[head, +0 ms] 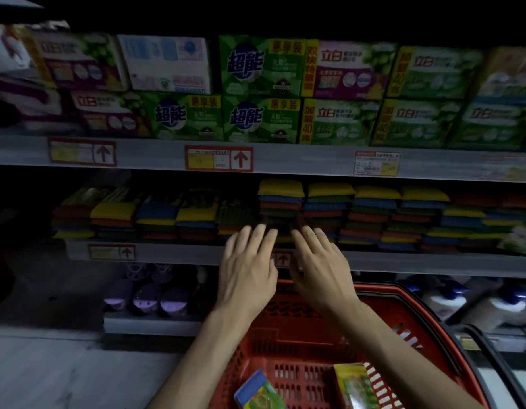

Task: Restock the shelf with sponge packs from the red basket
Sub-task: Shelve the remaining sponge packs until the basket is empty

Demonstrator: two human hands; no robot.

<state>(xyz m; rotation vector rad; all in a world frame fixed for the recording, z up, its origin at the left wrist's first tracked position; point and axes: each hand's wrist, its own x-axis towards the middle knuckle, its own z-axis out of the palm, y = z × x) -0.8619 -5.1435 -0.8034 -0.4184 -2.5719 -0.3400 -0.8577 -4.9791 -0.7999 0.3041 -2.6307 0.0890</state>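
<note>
Sponge packs [281, 199] under boxes [261, 118] (超能, 立白).

The light is dim: the top of the frame is black, and the left edge falls into shadow. A grey metal top shelf [300, 160] runs across the upper half, carrying green, purple and white detergent boxes [261, 93] stacked two high. Red-bordered price labels [219, 158] with upward arrows sit on its front edge. Below it, the grey front edge of the middle shelf [179, 253] crosses the centre. At lower left, the bottom shelf [149, 324] holds round purple items [145, 299], too dark to identify. White jugs [444, 299] with blue tops stand at lower right. The pale grey floor [64, 373] fills the lower left corner.
</note>
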